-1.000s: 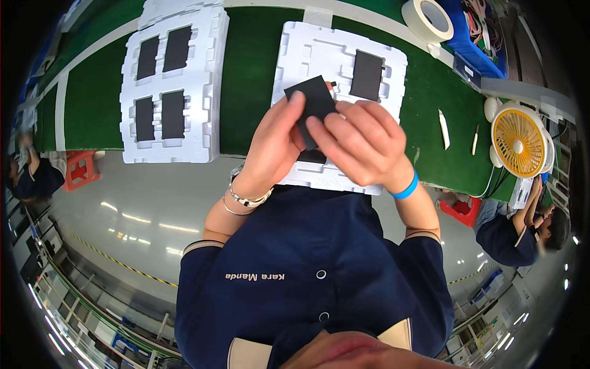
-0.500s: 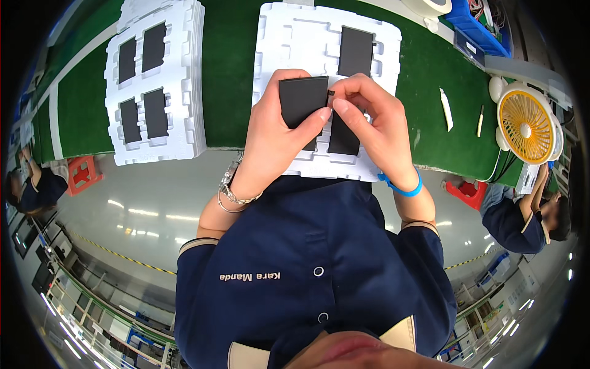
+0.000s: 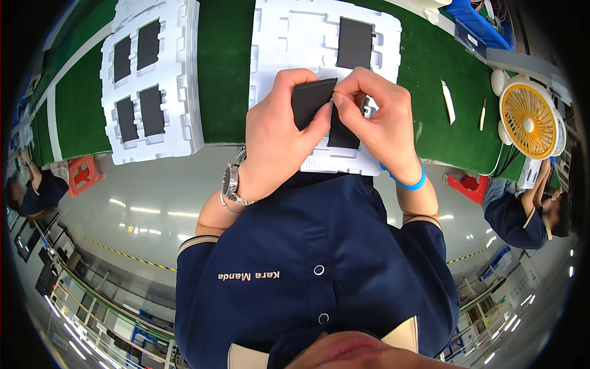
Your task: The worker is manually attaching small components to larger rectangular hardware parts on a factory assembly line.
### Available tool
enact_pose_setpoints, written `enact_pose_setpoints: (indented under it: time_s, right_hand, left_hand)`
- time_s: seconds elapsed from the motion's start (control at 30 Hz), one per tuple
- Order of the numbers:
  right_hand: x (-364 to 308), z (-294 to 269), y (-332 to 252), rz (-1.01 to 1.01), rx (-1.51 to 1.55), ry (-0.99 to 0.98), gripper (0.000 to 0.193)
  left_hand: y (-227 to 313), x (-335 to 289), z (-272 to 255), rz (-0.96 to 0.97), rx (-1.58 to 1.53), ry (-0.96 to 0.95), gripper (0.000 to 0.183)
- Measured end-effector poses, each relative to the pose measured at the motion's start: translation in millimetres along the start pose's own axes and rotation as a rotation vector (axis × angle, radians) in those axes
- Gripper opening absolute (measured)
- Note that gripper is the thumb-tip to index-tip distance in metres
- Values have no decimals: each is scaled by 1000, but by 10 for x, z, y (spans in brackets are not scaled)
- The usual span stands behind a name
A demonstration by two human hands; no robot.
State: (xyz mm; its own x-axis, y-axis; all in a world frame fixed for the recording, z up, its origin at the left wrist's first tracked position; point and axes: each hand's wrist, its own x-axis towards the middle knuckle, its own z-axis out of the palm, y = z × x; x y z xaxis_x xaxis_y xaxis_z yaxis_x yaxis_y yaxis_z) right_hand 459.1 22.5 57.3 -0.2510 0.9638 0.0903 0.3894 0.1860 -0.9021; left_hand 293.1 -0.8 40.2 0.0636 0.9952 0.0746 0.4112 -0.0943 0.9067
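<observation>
Flat black rectangular slab (image 3: 310, 103): pinched by left hand (image 3: 276, 120) over white moulded-plastic tray (image 3: 292, 46); right hand (image 3: 386, 111), grip pressed together at its edge; could be dropped if loosened

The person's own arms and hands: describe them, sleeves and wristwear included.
Short, cream-edged navy sleeves. The left hand is ungloved, with a silver-toned watch and thin bangle at the wrist; the right hand is ungloved, with a blue wristband.
</observation>
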Motion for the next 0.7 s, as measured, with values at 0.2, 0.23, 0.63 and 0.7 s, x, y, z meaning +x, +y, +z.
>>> enact_pose_setpoints:
  time_s: [0.2,0.23,0.63,0.7]
  right_hand:
    - [10,67,24,-49,-60,45,5]
    - [7,79,40,-30,-27,51,6]
    - [2,25,31,263,421,-28,8]
    - [1,-4,20,300,470,-62,9]
  left_hand:
    - [9,1,32,110,121,66,37]
    - [-1,4,35,130,134,84,37]
    - [36,16,-15,2,-33,46,43]
    - [55,15,-35,-29,-77,10,44]
